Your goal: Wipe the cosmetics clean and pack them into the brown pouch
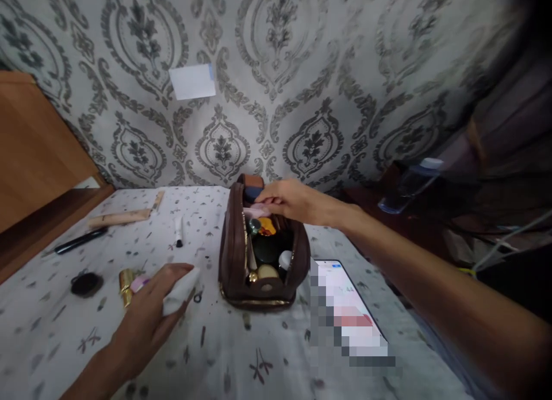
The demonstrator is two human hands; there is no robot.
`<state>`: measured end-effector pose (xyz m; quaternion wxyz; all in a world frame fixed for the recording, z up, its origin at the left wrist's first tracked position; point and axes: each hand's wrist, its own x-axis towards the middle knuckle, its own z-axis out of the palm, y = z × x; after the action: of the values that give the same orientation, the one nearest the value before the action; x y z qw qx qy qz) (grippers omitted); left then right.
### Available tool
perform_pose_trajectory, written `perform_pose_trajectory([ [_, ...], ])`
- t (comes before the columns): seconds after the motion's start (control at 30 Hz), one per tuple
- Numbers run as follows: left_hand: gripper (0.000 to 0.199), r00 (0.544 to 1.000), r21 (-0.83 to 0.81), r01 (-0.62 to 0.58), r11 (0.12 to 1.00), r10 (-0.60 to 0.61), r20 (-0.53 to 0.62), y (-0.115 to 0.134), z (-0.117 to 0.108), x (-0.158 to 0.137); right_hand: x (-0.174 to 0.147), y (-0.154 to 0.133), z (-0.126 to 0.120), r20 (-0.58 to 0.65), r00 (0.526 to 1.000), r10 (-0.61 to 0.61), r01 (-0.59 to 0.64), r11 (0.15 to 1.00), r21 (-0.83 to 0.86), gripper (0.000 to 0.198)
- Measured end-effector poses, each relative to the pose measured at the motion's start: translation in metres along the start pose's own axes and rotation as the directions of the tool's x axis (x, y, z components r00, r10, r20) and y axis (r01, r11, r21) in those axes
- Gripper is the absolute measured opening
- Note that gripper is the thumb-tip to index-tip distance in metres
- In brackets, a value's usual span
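Observation:
A brown cosmetic bag (pixel 228 256) with a gold zip stands unzipped on the patterned cloth. My right hand (pixel 297 202) reaches in at its far end. The fingers are drawn together beside a pale pink item (pixel 255 212); what they grip is partly hidden. Several small cosmetics fill the bag, among them a round black container (pixel 265 249), a white-capped one (pixel 285 260) and a yellow item (pixel 267 227). To the bag's left, my left hand (pixel 144 311) is closed around a folded white tissue (pixel 181 292), just above the cloth.
Left on the cloth (pixel 224 354) lie gold tubes (pixel 125 285), a round black compact (pixel 86 284), a black pen-like stick (pixel 81 241), a beige tube (pixel 118 218) and a small white tube (pixel 178 232). A phone (pixel 345 296) lies right of the bag, a clear bottle (pixel 409 184) beyond.

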<state>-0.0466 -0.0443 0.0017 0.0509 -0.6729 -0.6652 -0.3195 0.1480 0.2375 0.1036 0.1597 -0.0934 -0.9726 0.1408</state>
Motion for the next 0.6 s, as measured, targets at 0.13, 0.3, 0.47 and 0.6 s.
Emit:
perform_pose_trajectory([
  [0.13, 0.018, 0.994, -0.006, 0.113, 0.994, -0.113, 0.004, -0.018, -0.006, -0.029, -0.015, -0.024, 0.006, -0.247, 0.969, 0.031, -0.039, 0.999, -0.028, 0.019],
  [0.3, 0.026, 0.973, -0.033, 0.229, 0.973, -0.230, -0.031, -0.028, -0.011, -0.050, -0.034, -0.082, 0.032, -0.422, 0.906, -0.034, 0.087, 0.990, 0.107, 0.021],
  [0.47, 0.033, 0.990, 0.037, 0.140, 0.989, -0.140, 0.002, -0.031, -0.013, -0.057, -0.028, -0.135, 0.084, -0.294, 0.940, -0.172, 0.247, 0.938, 0.242, 0.022],
  [0.6, 0.033, 0.994, 0.072, 0.108, 0.992, -0.106, -0.023, -0.038, -0.019, -0.063, -0.008, -0.158, 0.133, -0.152, 0.981, -0.117, 0.167, 0.909, 0.381, 0.023],
])
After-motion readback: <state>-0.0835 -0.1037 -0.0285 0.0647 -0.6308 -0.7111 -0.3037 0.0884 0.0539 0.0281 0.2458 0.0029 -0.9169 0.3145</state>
